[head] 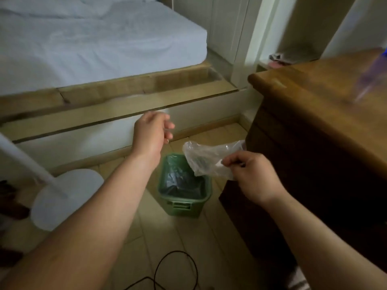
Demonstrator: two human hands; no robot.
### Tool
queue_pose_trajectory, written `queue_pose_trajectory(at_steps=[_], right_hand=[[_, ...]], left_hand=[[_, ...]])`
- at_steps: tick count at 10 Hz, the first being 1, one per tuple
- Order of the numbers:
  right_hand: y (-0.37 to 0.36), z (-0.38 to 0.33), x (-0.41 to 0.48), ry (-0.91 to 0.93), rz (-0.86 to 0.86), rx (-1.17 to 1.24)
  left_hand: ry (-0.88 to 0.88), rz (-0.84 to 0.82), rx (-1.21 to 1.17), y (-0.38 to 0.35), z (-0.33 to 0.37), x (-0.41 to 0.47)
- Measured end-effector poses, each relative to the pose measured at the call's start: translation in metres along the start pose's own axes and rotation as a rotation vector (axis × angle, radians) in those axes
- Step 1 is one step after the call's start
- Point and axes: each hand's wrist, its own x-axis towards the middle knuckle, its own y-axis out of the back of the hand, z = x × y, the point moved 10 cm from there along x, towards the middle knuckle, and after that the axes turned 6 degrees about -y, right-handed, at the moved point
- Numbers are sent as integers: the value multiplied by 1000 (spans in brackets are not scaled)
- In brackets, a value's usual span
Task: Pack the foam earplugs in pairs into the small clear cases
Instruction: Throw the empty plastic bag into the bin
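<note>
My right hand (250, 175) pinches a crumpled clear plastic bag (206, 159) and holds it above the green waste bin (184, 203) on the floor. The bag looks empty. My left hand (151, 132) hovers above and to the left of the bin, its fingers loosely curled and holding nothing that I can see. No earplugs or clear cases show in this view.
A dark-lined bin stands on the tiled floor beside a wooden desk (326, 105) at the right. A blurred purple object (370, 76) lies on the desk. A bed (94, 45) fills the upper left. A white fan base (67, 197) and a black cable (176, 268) sit on the floor.
</note>
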Motion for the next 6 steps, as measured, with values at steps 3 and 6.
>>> queue_pose_trajectory(at_steps=[3, 6], right_hand=[[-90, 10, 54, -160, -216, -23], [-51, 22, 32, -124, -162, -40]], left_hand=[[85, -19, 17, -15, -28, -2], [92, -20, -23, -34, -34, 11]])
